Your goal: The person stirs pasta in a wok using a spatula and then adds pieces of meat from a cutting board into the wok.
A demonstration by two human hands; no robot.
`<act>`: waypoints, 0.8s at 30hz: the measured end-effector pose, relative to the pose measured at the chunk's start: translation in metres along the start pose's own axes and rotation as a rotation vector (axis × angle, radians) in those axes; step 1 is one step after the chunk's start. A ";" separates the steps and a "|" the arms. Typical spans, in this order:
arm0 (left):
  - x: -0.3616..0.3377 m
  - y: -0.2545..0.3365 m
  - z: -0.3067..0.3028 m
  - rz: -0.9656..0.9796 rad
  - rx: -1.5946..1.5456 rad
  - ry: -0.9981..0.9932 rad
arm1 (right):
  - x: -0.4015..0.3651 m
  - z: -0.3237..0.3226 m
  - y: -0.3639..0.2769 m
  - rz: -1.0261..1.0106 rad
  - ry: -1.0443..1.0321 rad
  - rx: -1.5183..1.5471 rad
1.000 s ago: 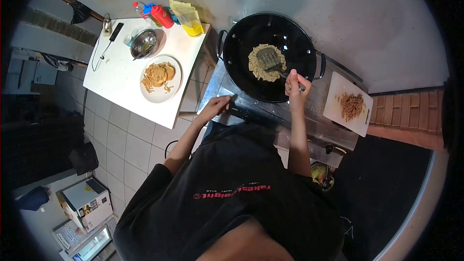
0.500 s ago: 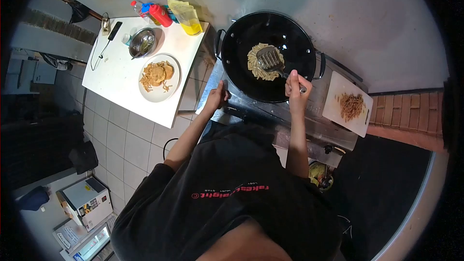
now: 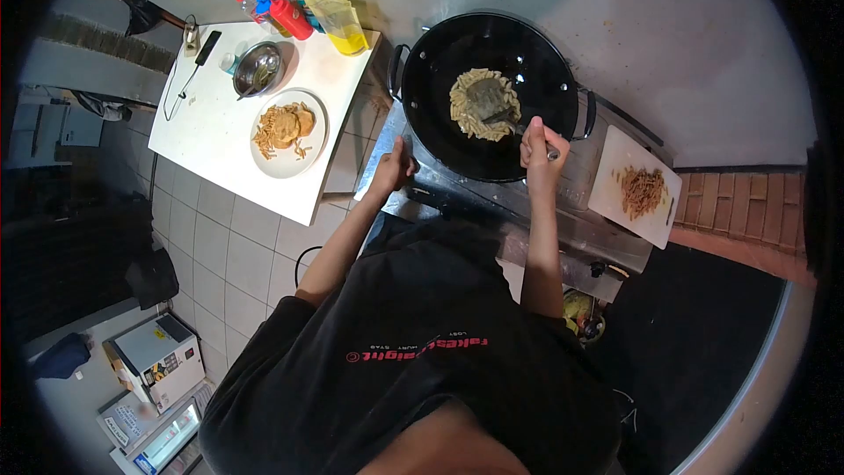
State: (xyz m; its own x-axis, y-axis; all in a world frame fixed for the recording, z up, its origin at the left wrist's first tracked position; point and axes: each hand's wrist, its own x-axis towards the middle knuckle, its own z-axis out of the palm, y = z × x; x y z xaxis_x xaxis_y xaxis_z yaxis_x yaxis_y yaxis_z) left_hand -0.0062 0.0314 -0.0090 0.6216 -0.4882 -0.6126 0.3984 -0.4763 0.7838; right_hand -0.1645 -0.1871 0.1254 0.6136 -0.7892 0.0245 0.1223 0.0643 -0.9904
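Note:
A black two-handled wok (image 3: 547, 62) sits on the stove with a heap of pale short strips (image 3: 466, 101) in it. My right hand (image 3: 542, 151) grips the handle of a metal spatula (image 3: 492, 98) over the wok's near right rim. The spatula's broad blade lies over the middle of the strips. My left hand (image 3: 393, 167) is beside the wok's lower left, at the steel edge of the stove (image 3: 563, 251), its fingers curled in and thumb pointing up, holding nothing that shows.
Right of the wok, brown strips lie on a white cutting board (image 3: 611, 198). On the white table (image 3: 198, 141) at left stand a plate (image 3: 264, 163) of brown food, a metal bowl (image 3: 258, 69), a red squeeze bottle (image 3: 291, 19) and a yellow bag (image 3: 343, 26).
The spatula blade has turned over and now lies flatter on the strips. My right hand has shifted only slightly; my left hand has moved a little up.

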 end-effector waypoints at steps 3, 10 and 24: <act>-0.001 0.002 -0.002 -0.010 -0.023 -0.029 | 0.009 0.000 -0.012 0.003 -0.061 0.009; 0.003 -0.003 -0.002 0.012 -0.009 -0.024 | 0.014 0.004 -0.039 0.036 -0.108 -0.031; -0.006 0.004 -0.001 0.002 -0.017 -0.031 | 0.008 -0.006 -0.004 -0.021 -0.101 -0.012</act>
State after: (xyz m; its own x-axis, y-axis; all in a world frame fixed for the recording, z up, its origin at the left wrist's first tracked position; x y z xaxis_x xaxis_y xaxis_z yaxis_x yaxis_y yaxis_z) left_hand -0.0076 0.0335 -0.0017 0.6014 -0.5118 -0.6135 0.4084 -0.4631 0.7866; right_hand -0.1650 -0.1978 0.1290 0.6869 -0.7244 0.0585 0.1273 0.0407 -0.9910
